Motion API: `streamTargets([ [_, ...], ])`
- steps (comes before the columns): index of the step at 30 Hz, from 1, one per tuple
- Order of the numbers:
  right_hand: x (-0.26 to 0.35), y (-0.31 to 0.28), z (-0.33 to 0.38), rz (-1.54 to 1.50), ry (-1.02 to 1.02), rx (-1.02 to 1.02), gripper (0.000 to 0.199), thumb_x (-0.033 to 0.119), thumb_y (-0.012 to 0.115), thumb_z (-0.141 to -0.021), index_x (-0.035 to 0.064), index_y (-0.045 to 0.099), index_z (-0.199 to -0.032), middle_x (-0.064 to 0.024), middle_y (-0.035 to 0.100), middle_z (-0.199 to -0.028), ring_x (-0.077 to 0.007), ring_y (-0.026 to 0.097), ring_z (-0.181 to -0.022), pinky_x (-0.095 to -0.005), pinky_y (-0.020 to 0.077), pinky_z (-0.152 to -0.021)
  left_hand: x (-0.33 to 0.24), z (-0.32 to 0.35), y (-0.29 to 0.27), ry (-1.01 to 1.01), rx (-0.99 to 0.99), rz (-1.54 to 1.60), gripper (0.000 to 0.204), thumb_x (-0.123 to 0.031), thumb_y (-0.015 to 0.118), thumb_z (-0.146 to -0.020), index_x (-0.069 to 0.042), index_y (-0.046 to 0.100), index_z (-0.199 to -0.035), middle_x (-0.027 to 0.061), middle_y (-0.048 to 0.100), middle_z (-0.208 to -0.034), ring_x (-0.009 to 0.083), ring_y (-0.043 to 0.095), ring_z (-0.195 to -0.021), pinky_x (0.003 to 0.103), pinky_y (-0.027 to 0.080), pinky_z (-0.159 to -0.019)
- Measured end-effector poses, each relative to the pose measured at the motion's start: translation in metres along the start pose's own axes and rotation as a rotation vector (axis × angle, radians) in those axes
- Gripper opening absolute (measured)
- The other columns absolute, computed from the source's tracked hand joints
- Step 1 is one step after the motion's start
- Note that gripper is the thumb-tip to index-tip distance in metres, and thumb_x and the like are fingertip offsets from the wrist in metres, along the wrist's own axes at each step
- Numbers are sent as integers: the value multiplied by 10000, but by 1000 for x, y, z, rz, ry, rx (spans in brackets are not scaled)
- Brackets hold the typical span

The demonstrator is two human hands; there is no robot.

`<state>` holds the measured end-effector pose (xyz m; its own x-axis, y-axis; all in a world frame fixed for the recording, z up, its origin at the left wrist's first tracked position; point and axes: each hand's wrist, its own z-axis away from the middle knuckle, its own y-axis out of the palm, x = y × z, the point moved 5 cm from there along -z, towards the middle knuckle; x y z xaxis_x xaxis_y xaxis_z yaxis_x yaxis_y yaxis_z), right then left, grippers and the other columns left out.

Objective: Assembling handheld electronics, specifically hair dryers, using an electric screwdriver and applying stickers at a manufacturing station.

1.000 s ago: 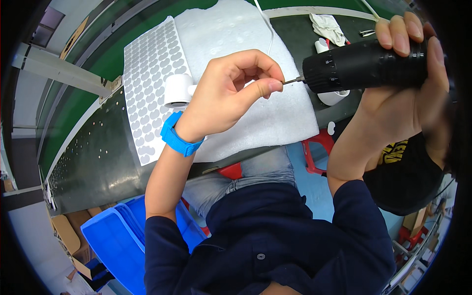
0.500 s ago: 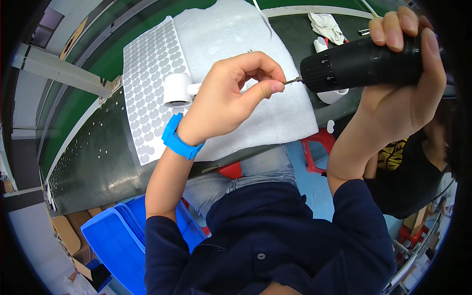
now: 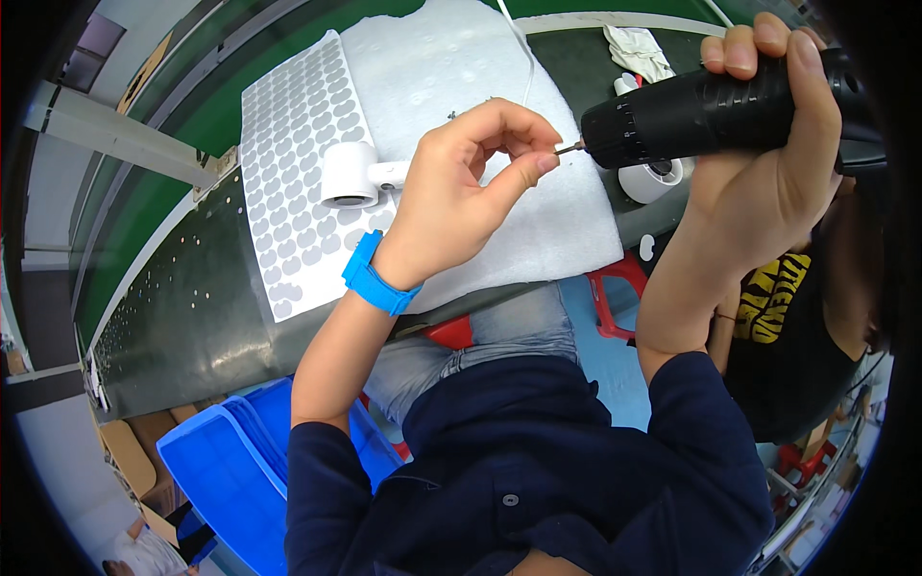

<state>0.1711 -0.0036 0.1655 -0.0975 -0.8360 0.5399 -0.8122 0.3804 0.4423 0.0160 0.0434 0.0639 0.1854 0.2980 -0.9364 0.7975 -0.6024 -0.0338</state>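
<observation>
My right hand (image 3: 768, 106) is wrapped round a black electric screwdriver (image 3: 682, 120), held level above the bench with its thin bit (image 3: 570, 149) aimed left. At the bit's tip, the thumb and forefinger of my left hand (image 3: 471, 178) are pinched together. Whatever sits between those fingertips is too small to make out. Behind my left hand a white device (image 3: 351, 175) with a round head lies on a sheet of grey stickers (image 3: 298, 163), its handle (image 3: 387, 174) partly covered by the hand. Small metal bits (image 3: 451, 115) show just beyond my knuckles.
White foam sheeting (image 3: 567, 221) covers the middle of the dark green bench (image 3: 182, 326). Another white round-headed device (image 3: 653, 180) and a whitish glove (image 3: 637, 53) lie at the right. Blue crates (image 3: 226, 470) stand at lower left. A person in black (image 3: 783, 336) sits close on the right.
The screwdriver and my right hand have shifted slightly left and up. My left wrist has moved a little right, uncovering more of the white device's handle. The pinch at the bit's tip stays.
</observation>
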Motion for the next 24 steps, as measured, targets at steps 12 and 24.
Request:
streamTargets([
  [12,18,8,9,118,22,-114,233,125,561,-860,20,444,-1032,-67,493,-791,-119,511,-625,-241,458,-603,16,17,-33,64,185,-792,464,-197,751,-677,-51,576,-1082,127,565,-1056,281,499,-1047,378,421,-886],
  [24,28,17,20,48,84,-88,206,118,581,-856,25,461,-995,-65,520,-786,-124,533,-627,-245,471,-608,-28,31,0,343,-102,-595,241,-59,758,-668,-26,657,-884,66,644,-870,231,555,-920,336,432,-818],
])
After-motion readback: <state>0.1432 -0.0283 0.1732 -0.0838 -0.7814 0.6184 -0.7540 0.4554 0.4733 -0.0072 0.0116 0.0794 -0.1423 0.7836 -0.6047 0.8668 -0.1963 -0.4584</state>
